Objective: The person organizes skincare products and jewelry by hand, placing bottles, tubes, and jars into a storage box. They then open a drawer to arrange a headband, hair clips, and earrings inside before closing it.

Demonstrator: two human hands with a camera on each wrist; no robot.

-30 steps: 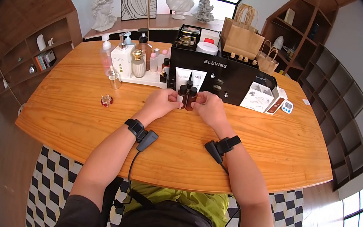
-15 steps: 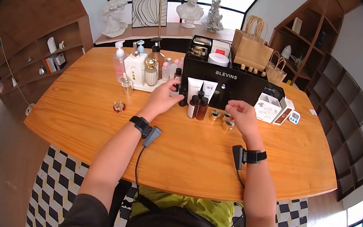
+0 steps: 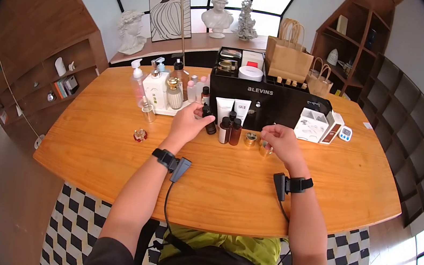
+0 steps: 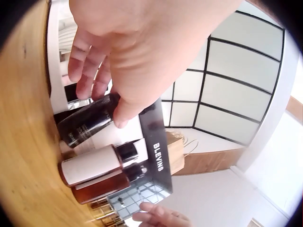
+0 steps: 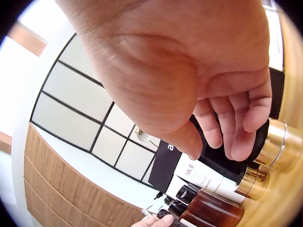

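Note:
My left hand (image 3: 185, 124) pinches a small black bottle (image 4: 87, 122) near its top, thumb on one side and fingers on the other. The bottle leans slightly in the head view. Just right of it, brown bottles with black caps (image 3: 235, 134) stand close together, one with a white label (image 4: 92, 165). White tubes (image 3: 223, 108) stand behind them, one marked SK-II (image 5: 201, 174). My right hand (image 3: 282, 141) hovers by several gold-coloured jars (image 3: 250, 139), fingers loosely bent and holding nothing. One gold jar (image 5: 279, 144) is close beside its fingertips.
A black BLEVINS organizer (image 3: 275, 106) stands behind the bottles. To the left is a white tray (image 3: 169, 112) with pump bottles and perfume. A red-and-gold cap (image 3: 140, 135) lies on the wooden table (image 3: 90, 150). White boxes (image 3: 312, 126) and a small timer (image 3: 345, 133) stand right.
Both hands have let go of the brown bottles and moved apart. The left has taken hold of the black bottle; the right has gone over to the gold jars.

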